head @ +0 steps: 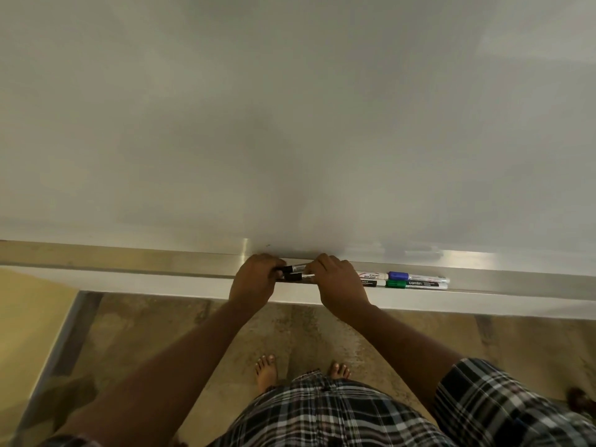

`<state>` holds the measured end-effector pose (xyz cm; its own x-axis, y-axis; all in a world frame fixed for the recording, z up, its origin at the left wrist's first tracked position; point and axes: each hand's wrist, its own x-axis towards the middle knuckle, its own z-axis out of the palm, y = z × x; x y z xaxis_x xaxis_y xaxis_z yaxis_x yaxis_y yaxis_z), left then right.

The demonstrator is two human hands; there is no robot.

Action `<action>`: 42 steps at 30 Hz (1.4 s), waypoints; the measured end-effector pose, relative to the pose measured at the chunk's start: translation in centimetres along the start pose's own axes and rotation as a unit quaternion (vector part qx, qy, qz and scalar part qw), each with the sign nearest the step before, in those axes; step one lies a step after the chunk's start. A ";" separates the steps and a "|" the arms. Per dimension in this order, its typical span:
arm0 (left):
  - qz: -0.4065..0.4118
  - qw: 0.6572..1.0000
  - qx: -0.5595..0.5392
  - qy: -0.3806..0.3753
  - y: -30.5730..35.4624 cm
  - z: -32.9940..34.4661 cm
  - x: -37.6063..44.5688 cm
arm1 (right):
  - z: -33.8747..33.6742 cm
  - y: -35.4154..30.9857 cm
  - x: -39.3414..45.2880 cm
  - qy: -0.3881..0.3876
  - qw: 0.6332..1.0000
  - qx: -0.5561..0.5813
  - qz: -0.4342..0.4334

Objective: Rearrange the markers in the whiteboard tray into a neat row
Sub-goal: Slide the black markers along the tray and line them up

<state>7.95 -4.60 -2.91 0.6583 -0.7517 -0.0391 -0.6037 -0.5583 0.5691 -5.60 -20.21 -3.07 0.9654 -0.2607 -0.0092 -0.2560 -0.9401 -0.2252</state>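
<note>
A metal tray (516, 283) runs along the bottom of the whiteboard (290, 124). Two black-capped markers (294, 272) lie side by side in it, between my hands. My left hand (254, 282) grips their capped ends. My right hand (342, 285) covers their other ends, fingers curled over them. To the right lie a blue-capped marker (416, 277) at the back and a green-capped marker (414, 284) in front of it. Two white marker ends (371, 279) poke out from under my right hand.
Below the tray is a brownish stone floor (161, 333) with my bare feet (267, 372) on it. A metal frame leg (64, 350) slants down at the left. The tray stretches far to both sides.
</note>
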 end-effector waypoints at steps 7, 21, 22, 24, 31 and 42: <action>0.059 0.997 0.048 -0.030 -0.4 0.4 0.9 | 0.3 -0.3 -0.1 0.027 1.000 0.000 0.003; 0.061 0.994 0.076 -0.050 -1.6 -0.4 0.7 | 1.9 -2.1 0.5 0.044 0.999 0.000 0.008; 0.057 0.995 0.066 -0.045 -1.6 -0.5 0.7 | 2.0 -2.3 0.6 0.049 0.999 0.005 0.009; 0.050 0.997 0.050 -0.036 -1.5 -0.5 0.7 | 2.2 -2.7 0.9 0.052 0.998 0.011 0.017; 0.059 0.997 0.030 -0.038 -0.6 -0.2 0.4 | 2.3 -1.8 0.1 0.072 0.995 0.023 0.062; 0.027 0.998 0.020 -0.059 -1.8 -1.0 1.2 | 1.4 1.0 -1.6 0.063 0.991 0.032 0.115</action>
<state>10.25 -4.15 -3.18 0.5685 -0.8156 -0.1073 -0.6553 -0.5279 0.5403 -7.34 -20.40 -4.63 0.8669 -0.4954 0.0544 -0.4605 -0.8380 -0.2928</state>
